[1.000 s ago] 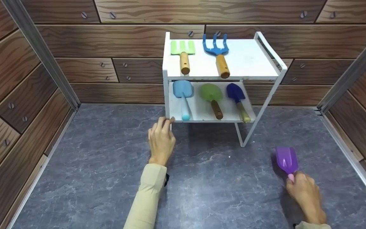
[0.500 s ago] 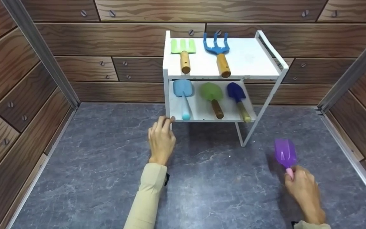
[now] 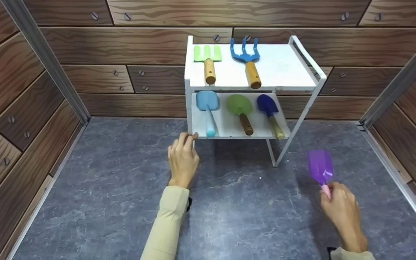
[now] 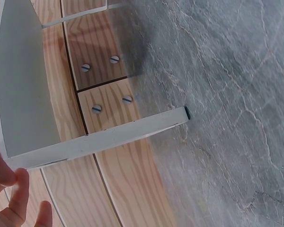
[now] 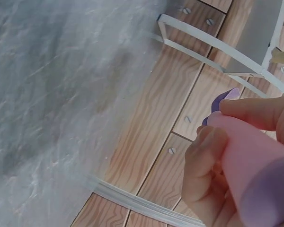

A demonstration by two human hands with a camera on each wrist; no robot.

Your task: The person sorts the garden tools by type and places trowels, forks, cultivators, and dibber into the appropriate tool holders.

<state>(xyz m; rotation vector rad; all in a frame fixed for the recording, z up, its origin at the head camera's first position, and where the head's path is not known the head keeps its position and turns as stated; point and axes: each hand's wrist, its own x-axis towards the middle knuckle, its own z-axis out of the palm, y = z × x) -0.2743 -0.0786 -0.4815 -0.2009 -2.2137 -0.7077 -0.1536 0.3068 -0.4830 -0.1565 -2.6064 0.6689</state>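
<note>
My right hand [image 3: 341,211] grips the pink handle [image 5: 248,163] of a purple toy scoop [image 3: 320,168], held above the grey floor to the right of the white two-tier rack [image 3: 284,68]. My left hand [image 3: 182,159] rests with straight fingers against the rack's lower front left corner [image 4: 85,144]. On the top shelf lie a green fork [image 3: 208,63] and a blue rake [image 3: 247,59]. The lower shelf holds a light blue shovel [image 3: 208,108], a green trowel [image 3: 242,110] and a dark blue trowel [image 3: 270,112].
Wood-grain panel walls [image 3: 121,50] close in the back and both sides. A grey marble-look floor [image 3: 121,187] spreads in front of the rack. Metal corner posts [image 3: 45,61] stand at the left and right.
My right hand has lifted the purple scoop up and slightly left, toward the rack. The left hand has stayed at the rack's corner.
</note>
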